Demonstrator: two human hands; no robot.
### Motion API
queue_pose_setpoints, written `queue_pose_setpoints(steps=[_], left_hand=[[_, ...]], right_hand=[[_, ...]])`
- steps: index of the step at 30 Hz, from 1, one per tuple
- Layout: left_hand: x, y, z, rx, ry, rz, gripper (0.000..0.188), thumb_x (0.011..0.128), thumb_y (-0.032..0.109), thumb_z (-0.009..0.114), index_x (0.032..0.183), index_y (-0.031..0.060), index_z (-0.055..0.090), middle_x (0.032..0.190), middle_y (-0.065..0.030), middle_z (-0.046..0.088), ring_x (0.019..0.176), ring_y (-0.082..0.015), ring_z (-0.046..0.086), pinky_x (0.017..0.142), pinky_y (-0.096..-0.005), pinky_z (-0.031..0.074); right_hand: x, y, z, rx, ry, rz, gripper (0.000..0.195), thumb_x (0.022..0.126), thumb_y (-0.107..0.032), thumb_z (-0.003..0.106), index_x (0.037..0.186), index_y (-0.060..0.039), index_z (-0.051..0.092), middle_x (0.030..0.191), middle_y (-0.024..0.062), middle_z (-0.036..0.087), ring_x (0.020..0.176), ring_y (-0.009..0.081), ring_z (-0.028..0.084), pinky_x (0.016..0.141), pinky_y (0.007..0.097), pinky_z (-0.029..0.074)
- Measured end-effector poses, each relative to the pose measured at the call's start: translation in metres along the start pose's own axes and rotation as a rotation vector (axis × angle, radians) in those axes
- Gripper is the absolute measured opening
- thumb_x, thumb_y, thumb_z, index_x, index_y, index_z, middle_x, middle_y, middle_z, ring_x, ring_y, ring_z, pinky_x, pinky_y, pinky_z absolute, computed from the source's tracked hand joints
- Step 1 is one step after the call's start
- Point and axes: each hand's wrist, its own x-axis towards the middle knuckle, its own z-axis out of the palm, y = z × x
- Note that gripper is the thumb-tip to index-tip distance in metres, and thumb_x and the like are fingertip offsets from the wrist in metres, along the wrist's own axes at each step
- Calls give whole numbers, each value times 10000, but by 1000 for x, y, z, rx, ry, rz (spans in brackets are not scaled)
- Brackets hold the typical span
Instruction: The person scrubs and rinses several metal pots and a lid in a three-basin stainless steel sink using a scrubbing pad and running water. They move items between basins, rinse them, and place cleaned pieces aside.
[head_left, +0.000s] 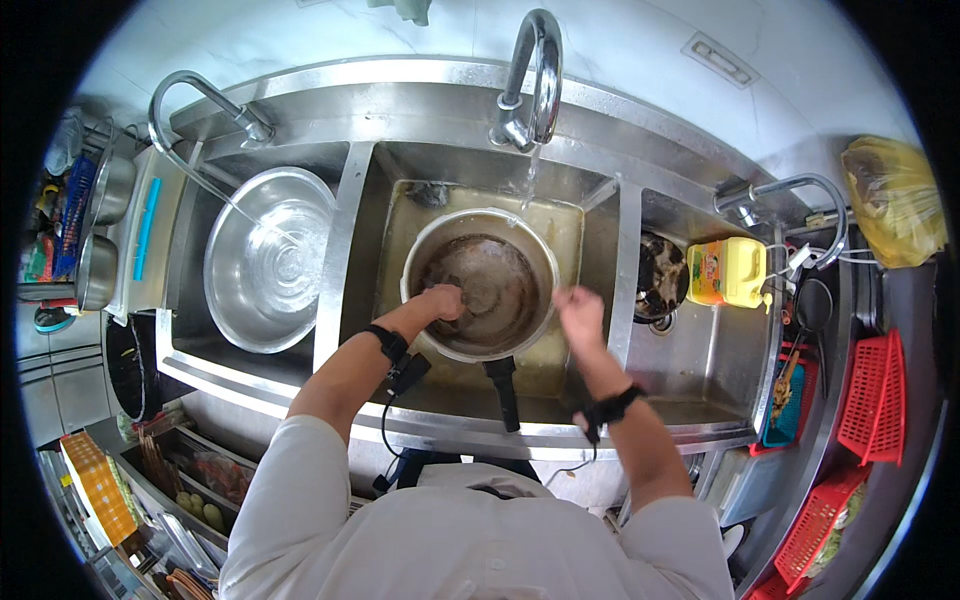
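Note:
A metal pot with a black handle sits in the middle sink basin, brown and stained inside, with murky water around it. My left hand reaches over the pot's left inner side, its fingers curled; whether it grips something is hidden. Just beyond the pot's right rim is my right hand, blurred and raised above the basin, its fingers curled; its grip is unclear. Water runs from the middle faucet towards the pot's upper right rim.
Water also runs into a large steel bowl in the left basin. The right basin holds a dark pan and a yellow plastic jug. A dark scouring pad lies at the middle basin's back left. Red plastic baskets stand far right.

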Motion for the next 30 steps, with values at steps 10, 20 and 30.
queue_pose_setpoints(steps=[10, 20, 30], left_hand=[[7, 31, 29, 269, -420, 197, 434, 802, 308, 587, 1122, 14, 606, 1225, -165, 548, 1063, -361, 541, 847, -437, 452], [-37, 18, -9, 201, -73, 222, 417, 794, 279, 598, 1106, 4, 563, 1048, -219, 606, 975, -379, 572, 814, -422, 463], [-6, 94, 6, -723, 555, 71, 305, 779, 210, 596, 984, -11, 553, 901, -207, 614, 849, -336, 610, 743, -410, 469]], right_hand=[[-109, 27, 58, 900, -809, 806, 186, 745, -163, 737, 732, -29, 609, 696, 61, 595, 569, 155, 556, 492, 285, 424], [-97, 46, 50, 388, -688, 400, 214, 693, -104, 744, 650, -14, 555, 519, 36, 530, 387, 120, 471, 366, 276, 350], [-71, 74, 43, -41, -685, 201, 337, 626, -219, 768, 706, 60, 596, 553, 111, 584, 424, 204, 553, 425, 333, 436]])
